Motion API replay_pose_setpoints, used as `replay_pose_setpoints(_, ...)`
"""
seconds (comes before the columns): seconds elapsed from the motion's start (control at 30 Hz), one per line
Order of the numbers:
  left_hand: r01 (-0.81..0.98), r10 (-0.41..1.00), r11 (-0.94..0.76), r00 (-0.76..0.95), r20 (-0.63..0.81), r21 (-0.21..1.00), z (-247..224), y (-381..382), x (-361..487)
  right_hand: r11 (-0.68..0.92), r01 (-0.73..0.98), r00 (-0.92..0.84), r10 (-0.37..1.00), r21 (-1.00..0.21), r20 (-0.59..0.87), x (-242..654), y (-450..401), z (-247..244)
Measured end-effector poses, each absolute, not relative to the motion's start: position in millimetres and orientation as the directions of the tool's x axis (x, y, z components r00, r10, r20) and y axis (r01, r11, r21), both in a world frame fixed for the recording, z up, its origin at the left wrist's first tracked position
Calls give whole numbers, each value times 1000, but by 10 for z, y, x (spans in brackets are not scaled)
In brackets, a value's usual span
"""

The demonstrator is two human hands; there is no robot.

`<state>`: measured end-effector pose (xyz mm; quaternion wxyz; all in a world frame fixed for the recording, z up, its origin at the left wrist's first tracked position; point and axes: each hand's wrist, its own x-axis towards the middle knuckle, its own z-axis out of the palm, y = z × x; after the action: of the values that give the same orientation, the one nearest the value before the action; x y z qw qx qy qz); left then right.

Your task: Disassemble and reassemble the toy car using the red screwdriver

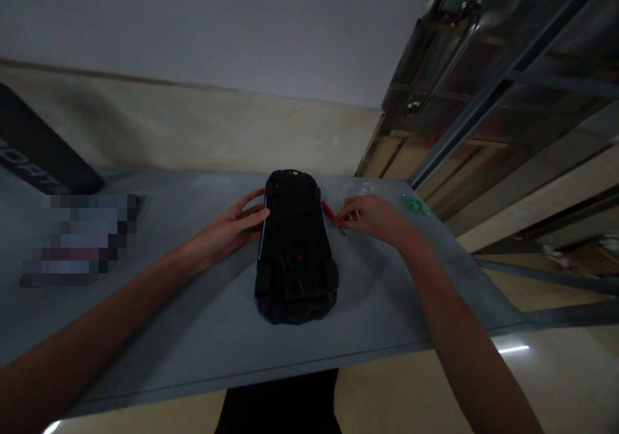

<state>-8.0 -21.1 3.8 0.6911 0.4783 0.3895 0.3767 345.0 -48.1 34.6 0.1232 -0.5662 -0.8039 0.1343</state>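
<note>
A black toy car (pixel 296 227) lies upside down on the grey table, wheels up, with a blue strip of body showing along its left side. My left hand (pixel 235 224) grips that left side, thumb on the edge of the underside and fingers against the flank. Just right of the car, my right hand (pixel 370 218) pinches a small red-handled screwdriver (pixel 329 211) low over the tabletop. Its thin dark tip shows below the fingers. Whether the screwdriver touches the table I cannot tell.
The grey table (pixel 203 344) stands against a pale wall. A dark box (pixel 43 144) with lettering and a pixelated flat item (pixel 87 237) are at left. Green wrapping (pixel 414 204) lies near the right edge, beside a metal frame (pixel 464 131) and a handled door (pixel 435 66).
</note>
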Motion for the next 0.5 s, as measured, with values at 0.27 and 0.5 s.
replay_pose_setpoints(0.27,-152,888,260,426,-174,954,55,-215,-84,329,891,-325,943,-312,67,3434,-534,358)
replay_pose_setpoints(0.5,-143,885,245,437,-161,959,35,-213,-85,353,895,-349,935,-273,67,3422,-528,304)
